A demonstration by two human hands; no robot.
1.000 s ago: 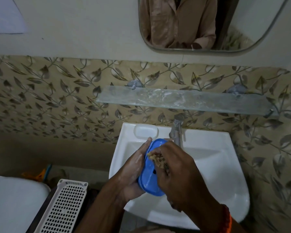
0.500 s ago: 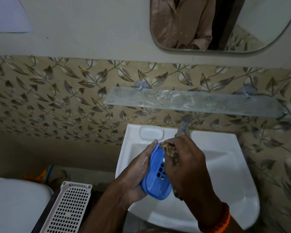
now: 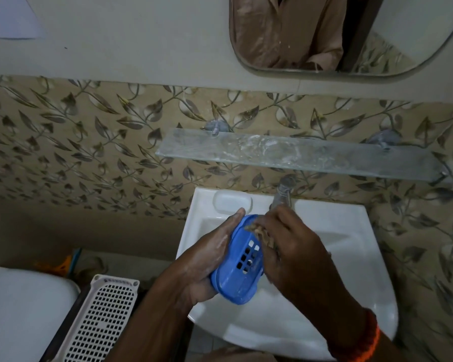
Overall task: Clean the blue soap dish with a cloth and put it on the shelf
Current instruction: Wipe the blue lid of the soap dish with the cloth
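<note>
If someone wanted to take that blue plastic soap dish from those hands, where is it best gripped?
Probably by its long edges near the lower rounded end, coming from below. The blue plastic soap dish is tilted over the white ceramic sink; the left hand cups its left edge, and the right hand presses a brown cloth at its upper part. Only the lower end is free.

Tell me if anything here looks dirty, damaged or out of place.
The clear glass wall shelf above the white ceramic sink carries whitish smears and streaks near its middle, so it looks unclean. Nothing looks broken or spilled.
</note>
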